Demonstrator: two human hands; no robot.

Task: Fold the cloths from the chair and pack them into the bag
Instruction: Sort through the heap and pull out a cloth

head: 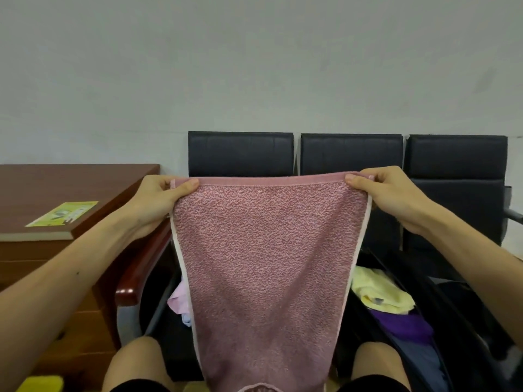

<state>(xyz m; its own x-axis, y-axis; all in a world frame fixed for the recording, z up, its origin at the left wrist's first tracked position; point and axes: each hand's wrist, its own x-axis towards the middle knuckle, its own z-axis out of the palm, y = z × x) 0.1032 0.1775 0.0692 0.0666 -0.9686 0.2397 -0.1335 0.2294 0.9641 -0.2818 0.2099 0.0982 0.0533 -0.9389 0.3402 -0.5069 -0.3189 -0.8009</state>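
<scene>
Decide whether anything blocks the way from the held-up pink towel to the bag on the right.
Nothing visible does. The left hand and right hand pinch the pink towel by its top corners. The bag lies open below right, with a yellow cloth and a purple cloth inside.

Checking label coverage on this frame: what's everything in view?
towel: 1, pink, centre, held up by top corners
chairs: 3, black, row against wall
desk: 1, brown, left
book: 1, green cover, on desk
pale cloth: 1, pink-lilac, left of towel
bag: 1, black, open, right
yellow cloth: 1, yellow, in bag
purple cloth: 1, purple, in bag
yellow item: 1, yellow, bottom-left
knees: 2, bare, bottom edge
left hand: 1, pinches towel's top-left corner
right hand: 1, pinches towel's top-right corner
</scene>
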